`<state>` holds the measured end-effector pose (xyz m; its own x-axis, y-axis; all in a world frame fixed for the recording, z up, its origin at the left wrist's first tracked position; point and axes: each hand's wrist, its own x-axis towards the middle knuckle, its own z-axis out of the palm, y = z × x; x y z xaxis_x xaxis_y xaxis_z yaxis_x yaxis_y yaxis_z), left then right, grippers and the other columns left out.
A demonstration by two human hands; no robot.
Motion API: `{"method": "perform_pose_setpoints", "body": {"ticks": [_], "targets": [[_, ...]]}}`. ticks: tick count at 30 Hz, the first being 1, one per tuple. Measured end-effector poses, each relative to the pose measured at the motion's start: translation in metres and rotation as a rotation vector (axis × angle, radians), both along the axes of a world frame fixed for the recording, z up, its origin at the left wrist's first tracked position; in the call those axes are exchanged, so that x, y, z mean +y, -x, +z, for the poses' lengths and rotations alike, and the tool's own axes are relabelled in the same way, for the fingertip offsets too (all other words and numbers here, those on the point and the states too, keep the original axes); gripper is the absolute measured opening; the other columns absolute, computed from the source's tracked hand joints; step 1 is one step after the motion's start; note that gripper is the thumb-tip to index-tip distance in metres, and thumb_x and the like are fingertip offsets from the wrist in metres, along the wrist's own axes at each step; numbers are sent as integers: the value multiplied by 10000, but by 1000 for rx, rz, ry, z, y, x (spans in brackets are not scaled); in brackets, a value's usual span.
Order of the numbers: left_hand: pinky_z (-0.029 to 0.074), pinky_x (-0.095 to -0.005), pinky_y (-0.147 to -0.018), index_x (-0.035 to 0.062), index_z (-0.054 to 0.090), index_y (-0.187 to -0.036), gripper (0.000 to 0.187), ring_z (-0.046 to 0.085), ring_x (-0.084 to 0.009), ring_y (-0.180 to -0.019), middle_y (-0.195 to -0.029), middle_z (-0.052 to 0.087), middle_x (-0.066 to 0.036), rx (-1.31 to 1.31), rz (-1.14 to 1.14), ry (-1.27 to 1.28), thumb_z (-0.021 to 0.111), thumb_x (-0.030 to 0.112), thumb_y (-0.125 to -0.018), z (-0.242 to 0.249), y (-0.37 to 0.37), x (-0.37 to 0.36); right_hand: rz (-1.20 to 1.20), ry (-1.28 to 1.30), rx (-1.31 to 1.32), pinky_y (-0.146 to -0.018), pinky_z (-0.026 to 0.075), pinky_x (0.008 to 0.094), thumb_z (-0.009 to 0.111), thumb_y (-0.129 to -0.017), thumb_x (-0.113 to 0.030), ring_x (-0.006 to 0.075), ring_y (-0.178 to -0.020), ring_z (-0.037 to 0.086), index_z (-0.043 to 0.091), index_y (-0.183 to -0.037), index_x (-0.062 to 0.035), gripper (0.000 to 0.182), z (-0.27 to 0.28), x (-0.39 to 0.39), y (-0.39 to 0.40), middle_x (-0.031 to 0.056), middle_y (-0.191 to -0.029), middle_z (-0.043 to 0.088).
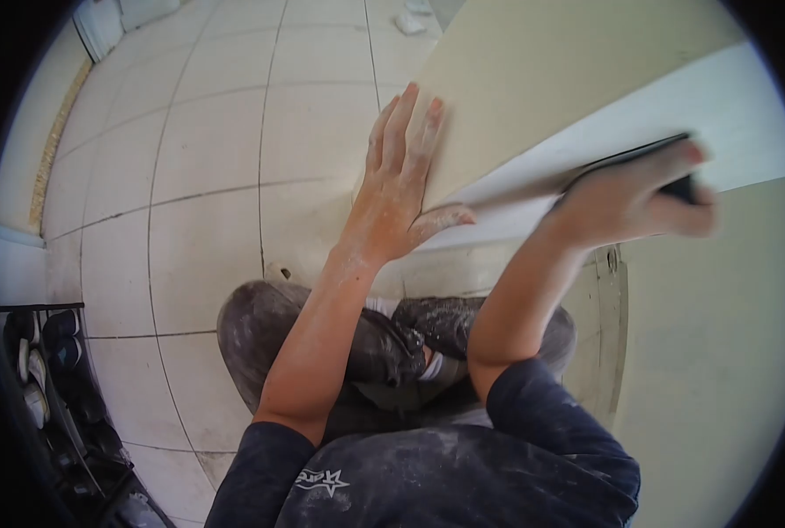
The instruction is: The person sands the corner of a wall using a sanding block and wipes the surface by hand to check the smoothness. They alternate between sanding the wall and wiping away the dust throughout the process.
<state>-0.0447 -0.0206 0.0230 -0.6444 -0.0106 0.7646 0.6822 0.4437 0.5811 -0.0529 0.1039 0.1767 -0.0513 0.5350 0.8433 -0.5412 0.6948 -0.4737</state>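
Dusty with white powder, my left hand [401, 180] lies with fingers stretched out against the edge of a pale cream panel or wall end [533, 79]. My right hand [639, 194], blurred by motion, is wrapped round a thin dark flat tool [626, 157]. That tool rests along the white face [674, 110] beside the cream surface, at the right. The tool's underside is hidden.
Pale floor tiles [208, 132] spread out at the left. Shoes fill a black rack [67, 378] at the lower left. A greenish wall [709, 317] stands close on the right. My crossed legs [265, 326] are below my hands. White scraps [408, 23] lie at the top.
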Motion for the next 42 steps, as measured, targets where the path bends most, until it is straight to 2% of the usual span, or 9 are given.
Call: {"method": "perform_pose_setpoints", "body": {"ticks": [4, 10, 16, 21, 25, 32, 37, 38, 42], "targets": [[277, -551, -1149, 229, 220, -1567, 1143, 219, -473, -1422, -1589, 177, -221, -26, 12, 20, 624, 781, -651, 4, -1, -1, -6, 14, 21, -636, 477, 299, 567, -994, -397, 191, -866, 484, 320, -994, -16, 454, -9, -12, -1, 103, -967, 350], [280, -547, -1151, 254, 252, -1559, 1115, 230, -462, -1422, -1583, 203, -210, -27, 0, -12, 611, 792, -651, 0, 2, -3, -137, -320, -24, -776, 394, 389, 535, -1001, -350, 182, -875, 376, 303, -948, -90, 353, -200, 32, 6, 57, -946, 315], [263, -563, -1159, 295, 266, -1552, 1120, 232, -463, -1423, -1569, 234, -209, -48, -61, -97, 594, 817, -617, 2, 3, 2, -152, -106, 94, -641, 413, 238, 554, -1002, -437, 138, -723, 409, 331, -969, -43, 454, -38, 19, 10, 59, -875, 361], [291, -588, -1139, 185, 223, -1563, 1201, 216, -487, -1417, -1575, 219, -212, -61, -19, 19, 713, 716, -605, 9, -5, -5, -183, -32, 34, -688, 448, 281, 522, -1017, -436, 150, -766, 449, 366, -940, -45, 428, -82, 10, 8, 61, -893, 371], [255, -574, -1163, 309, 239, -1558, 1131, 208, -479, -1425, -1570, 223, -218, -119, -11, -31, 621, 800, -613, 7, 0, -2, -192, -150, -112, -711, 465, 310, 509, -1022, -438, 163, -790, 480, 395, -959, -33, 426, -137, 28, 3, 67, -911, 401], [272, -592, -1153, 264, 229, -1561, 1144, 165, -483, -1448, -1589, 200, -208, -101, -62, -56, 677, 747, -625, 9, -2, 0, -76, -363, 214, -694, 520, 347, 550, -1007, -395, 187, -813, 575, 477, -991, 7, 409, 23, 16, 13, 105, -898, 503], [244, -633, -1148, 267, 214, -1566, 1130, 137, -497, -1454, -1594, 177, -225, -134, -65, -42, 631, 780, -649, 7, -1, 0, -420, -127, -1, -700, 459, 314, 514, -1027, -355, 160, -788, 502, 494, -892, -50, 334, -114, 28, 9, 45, -893, 476], [243, -630, -1150, 262, 211, -1567, 1133, 146, -498, -1452, -1592, 177, -232, -135, -64, -52, 632, 777, -650, 6, 0, 1, -479, -343, 19, -688, 446, 308, 522, -1024, -377, 151, -770, 493, 487, -874, -56, 356, -136, 19, 3, 26, -847, 459], [243, -601, -1160, 247, 206, -1569, 1144, 174, -496, -1445, -1577, 189, -262, -51, -9, -2, 653, 758, -648, 4, -4, 0, -378, -82, 18, -643, 438, 274, 551, -1007, -414, 117, -707, 484, 483, -860, -58, 391, -97, 12, 8, 15, -793, 451]]}}
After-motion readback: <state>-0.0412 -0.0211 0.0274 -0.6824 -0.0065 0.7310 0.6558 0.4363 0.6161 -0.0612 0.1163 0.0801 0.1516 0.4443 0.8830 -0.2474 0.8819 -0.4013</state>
